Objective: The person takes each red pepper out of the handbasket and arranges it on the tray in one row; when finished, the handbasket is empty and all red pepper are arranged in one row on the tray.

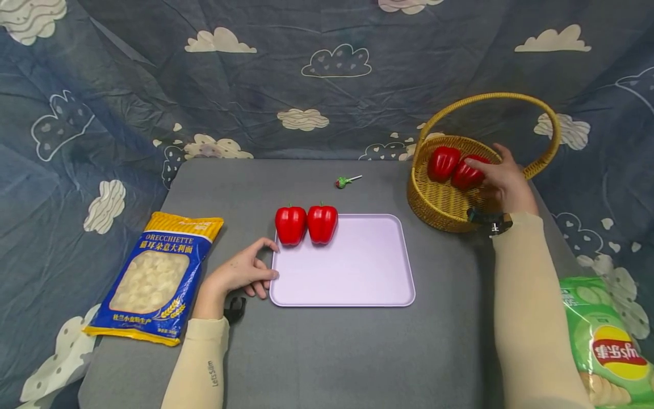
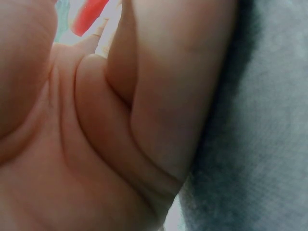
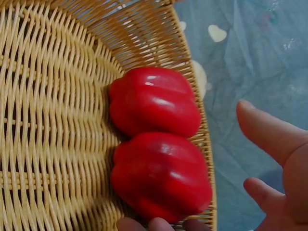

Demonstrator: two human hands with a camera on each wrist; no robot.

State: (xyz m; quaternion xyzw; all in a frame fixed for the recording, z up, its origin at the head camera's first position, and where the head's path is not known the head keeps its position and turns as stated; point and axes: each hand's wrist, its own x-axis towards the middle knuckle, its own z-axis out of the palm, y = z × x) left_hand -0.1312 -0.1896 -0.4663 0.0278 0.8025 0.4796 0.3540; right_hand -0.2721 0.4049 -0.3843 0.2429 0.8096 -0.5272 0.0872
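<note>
My left hand (image 1: 246, 268) is at the left edge of a lilac tray (image 1: 357, 261), thumb and curled index finger on its rim. Two red bell peppers, the left pepper (image 1: 290, 226) and the right pepper (image 1: 322, 225), stand side by side at the tray's upper left corner. My right hand (image 1: 506, 179) reaches into a wicker basket (image 1: 434, 207) with its fingers spread. Inside lie two more red peppers, the far pepper (image 3: 154, 101) and the near pepper (image 3: 161, 175). The right fingertips (image 3: 159, 224) are beside the near pepper; any contact is unclear.
A lollipop (image 1: 341, 182) with a green wrapper lies behind the tray. At the left is a blue and yellow bag of orecchiette pasta (image 1: 153, 278). A green chip bag (image 1: 603, 341) lies at the right edge. The basket's tall handle (image 1: 490, 97) arches over it.
</note>
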